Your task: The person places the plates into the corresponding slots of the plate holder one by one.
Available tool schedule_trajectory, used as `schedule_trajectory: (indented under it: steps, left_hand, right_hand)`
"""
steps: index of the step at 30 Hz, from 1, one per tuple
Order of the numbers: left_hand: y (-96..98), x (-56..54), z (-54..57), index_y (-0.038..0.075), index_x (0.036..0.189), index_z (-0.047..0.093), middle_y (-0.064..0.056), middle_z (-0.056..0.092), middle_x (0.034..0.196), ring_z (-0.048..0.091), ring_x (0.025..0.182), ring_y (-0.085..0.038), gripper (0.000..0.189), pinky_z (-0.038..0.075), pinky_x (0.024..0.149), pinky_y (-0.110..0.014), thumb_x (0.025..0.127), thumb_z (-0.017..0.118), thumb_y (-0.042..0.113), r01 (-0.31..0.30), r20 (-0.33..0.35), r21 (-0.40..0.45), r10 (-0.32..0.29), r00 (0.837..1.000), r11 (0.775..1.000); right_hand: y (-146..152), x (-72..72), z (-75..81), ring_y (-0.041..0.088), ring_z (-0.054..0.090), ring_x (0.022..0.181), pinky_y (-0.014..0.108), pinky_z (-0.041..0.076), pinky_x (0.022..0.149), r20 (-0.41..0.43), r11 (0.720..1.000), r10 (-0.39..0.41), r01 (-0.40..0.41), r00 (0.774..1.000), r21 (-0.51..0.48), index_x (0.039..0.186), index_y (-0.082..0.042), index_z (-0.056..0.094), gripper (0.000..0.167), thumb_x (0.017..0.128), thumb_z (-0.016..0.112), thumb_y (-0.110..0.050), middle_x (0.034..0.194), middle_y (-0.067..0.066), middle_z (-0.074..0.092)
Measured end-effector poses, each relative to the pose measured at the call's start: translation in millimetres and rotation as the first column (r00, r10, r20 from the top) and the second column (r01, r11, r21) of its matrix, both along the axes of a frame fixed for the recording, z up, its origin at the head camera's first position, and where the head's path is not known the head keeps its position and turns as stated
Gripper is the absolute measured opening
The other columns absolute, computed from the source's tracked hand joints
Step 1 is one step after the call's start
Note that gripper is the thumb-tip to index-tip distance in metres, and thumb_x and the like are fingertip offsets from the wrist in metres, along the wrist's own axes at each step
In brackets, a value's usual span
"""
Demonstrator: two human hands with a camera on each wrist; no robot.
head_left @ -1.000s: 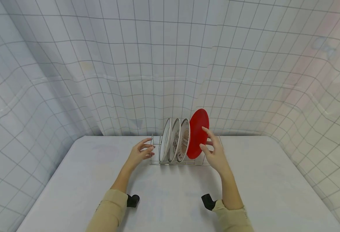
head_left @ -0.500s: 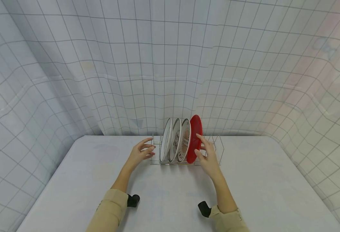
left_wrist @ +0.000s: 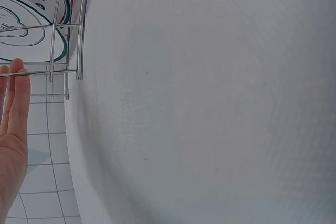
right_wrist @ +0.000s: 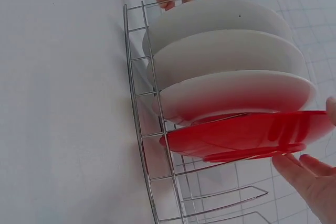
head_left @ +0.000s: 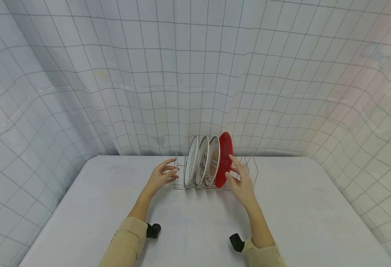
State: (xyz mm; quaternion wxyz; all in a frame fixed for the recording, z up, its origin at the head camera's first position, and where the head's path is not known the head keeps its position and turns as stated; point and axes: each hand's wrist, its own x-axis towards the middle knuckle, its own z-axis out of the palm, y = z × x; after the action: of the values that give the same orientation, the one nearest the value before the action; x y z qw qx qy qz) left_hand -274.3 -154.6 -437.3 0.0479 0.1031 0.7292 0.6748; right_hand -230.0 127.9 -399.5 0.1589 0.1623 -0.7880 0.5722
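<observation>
A red plate [head_left: 224, 155] stands on edge in a wire dish rack [head_left: 199, 188], slightly tilted, to the right of three white plates with patterned faces. My right hand [head_left: 243, 186] is at the red plate's near right rim. In the right wrist view its fingers [right_wrist: 302, 174] lie spread along the underside of that plate, and a fingertip at the image edge lies on the other side. My left hand [head_left: 158, 178] holds the left end wire of the rack; in the left wrist view its fingertips [left_wrist: 20, 69] meet that wire.
The white plates, left [head_left: 191, 163], middle [head_left: 201, 159] and right [head_left: 213, 157], stand upright side by side. More wire slots [head_left: 245, 170] lie right of the red plate. A white table [head_left: 195, 222] extends around the rack, and a grid-patterned curtain [head_left: 195, 81] hangs behind.
The red plate has moved left and down, settling upright beside the white plates. My right hand moved left with it, then slid slightly right along its rim. The left hand stays still.
</observation>
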Motion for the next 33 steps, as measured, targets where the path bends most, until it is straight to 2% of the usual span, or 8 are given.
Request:
schedule_trajectory:
  steps: [3, 6, 8, 10, 14, 22, 27, 33]
  left_hand:
    - [0.2, 0.0, -0.1, 0.003, 0.139, 0.035, -0.03, 0.051, 0.12, 0.055, 0.1, -0.049, 0.051, 0.049, 0.086, -0.045, 0.092, 0.054, 0.01, -0.003, 0.004, -0.002, 0.003, 1.0, 1.0]
    - [0.1, -0.4, -0.6, 0.004, 0.138, 0.036, -0.03, 0.052, 0.119, 0.055, 0.1, -0.049, 0.05, 0.049, 0.086, -0.044, 0.092, 0.055, 0.01, -0.01, 0.007, 0.003, 0.01, 1.0, 1.0]
    - [0.1, -0.3, -0.8, 0.004, 0.138, 0.037, -0.03, 0.052, 0.119, 0.055, 0.099, -0.048, 0.049, 0.049, 0.086, -0.045, 0.092, 0.055, 0.009, -0.011, 0.006, 0.007, 0.011, 1.0, 1.0]
    - [0.0, 0.0, -0.9, 0.004, 0.138, 0.037, -0.03, 0.052, 0.119, 0.055, 0.099, -0.049, 0.049, 0.049, 0.086, -0.046, 0.092, 0.054, 0.009, -0.008, 0.005, 0.01, 0.008, 1.0, 1.0]
    - [-0.1, -0.6, -2.6, 0.004, 0.138, 0.036, -0.03, 0.052, 0.118, 0.055, 0.099, -0.049, 0.05, 0.049, 0.086, -0.045, 0.092, 0.054, 0.009, -0.003, 0.005, 0.014, 0.003, 1.0, 1.0]
    - [-1.7, -8.5, -24.9, 0.008, 0.139, 0.037, -0.027, 0.055, 0.116, 0.062, 0.093, -0.037, 0.054, 0.05, 0.085, -0.04, 0.09, 0.059, 0.017, -0.026, 0.005, 0.037, 0.026, 1.0, 0.999]
    - [5.2, 5.2, -28.9, 0.01, 0.136, 0.041, -0.022, 0.06, 0.106, 0.065, 0.083, -0.026, 0.052, 0.053, 0.08, -0.035, 0.088, 0.062, 0.015, -0.098, 0.023, 0.068, 0.097, 0.995, 0.993]
    - [26.9, 31.0, -30.8, 0.004, 0.134, 0.043, -0.008, 0.064, 0.092, 0.066, 0.071, -0.013, 0.053, 0.055, 0.074, -0.031, 0.085, 0.063, 0.006, -0.224, 0.057, 0.159, 0.217, 0.974, 0.962]
  right_hand:
    - [9.0, -6.7, -12.5, 0.038, 0.05, 0.11, 0.051, 0.046, 0.087, -0.11, 0.981, -0.176, 0.166, 0.978, -0.098, 0.132, 0.001, 0.044, 0.046, 0.088, 0.057, 0.0, 0.126, 0.023, 0.045]
    - [20.0, -19.8, -33.5, 0.032, 0.051, 0.104, 0.047, 0.047, 0.088, -0.178, 0.899, -0.424, 0.388, 0.888, -0.205, 0.123, 0.005, 0.05, 0.041, 0.084, 0.062, 0.002, 0.119, 0.021, 0.049]
    - [26.6, -28.0, -47.9, 0.031, 0.049, 0.101, 0.046, 0.046, 0.089, -0.157, 0.83, -0.545, 0.503, 0.824, -0.243, 0.119, 0.006, 0.053, 0.039, 0.082, 0.065, 0.001, 0.113, 0.021, 0.049]
    - [29.9, -31.6, -56.7, 0.033, 0.049, 0.098, 0.046, 0.046, 0.087, -0.104, 0.779, -0.616, 0.582, 0.781, -0.235, 0.116, 0.007, 0.054, 0.039, 0.079, 0.068, 0.0, 0.108, 0.022, 0.05]
    - [32.8, -36.2, -70.1, 0.036, 0.052, 0.093, 0.047, 0.049, 0.082, -0.027, 0.748, -0.653, 0.639, 0.757, -0.181, 0.112, 0.009, 0.055, 0.04, 0.078, 0.071, -0.003, 0.102, 0.023, 0.052]
    - [34.8, -41.7, -73.2, 0.034, 0.055, 0.09, 0.044, 0.051, 0.081, -0.011, 0.74, -0.662, 0.65, 0.75, -0.172, 0.107, 0.01, 0.058, 0.036, 0.077, 0.072, -0.004, 0.098, 0.023, 0.056]
    - [44.1, -50.6, -73.3, 0.033, 0.056, 0.09, 0.046, 0.051, 0.08, -0.04, 0.786, -0.61, 0.598, 0.791, -0.157, 0.106, 0.01, 0.059, 0.034, 0.077, 0.072, -0.003, 0.096, 0.024, 0.057]
    - [61.3, -71.7, -72.6, 0.033, 0.055, 0.095, 0.045, 0.05, 0.084, -0.005, 0.868, -0.489, 0.486, 0.872, -0.102, 0.111, 0.008, 0.058, 0.037, 0.079, 0.07, -0.004, 0.101, 0.023, 0.057]
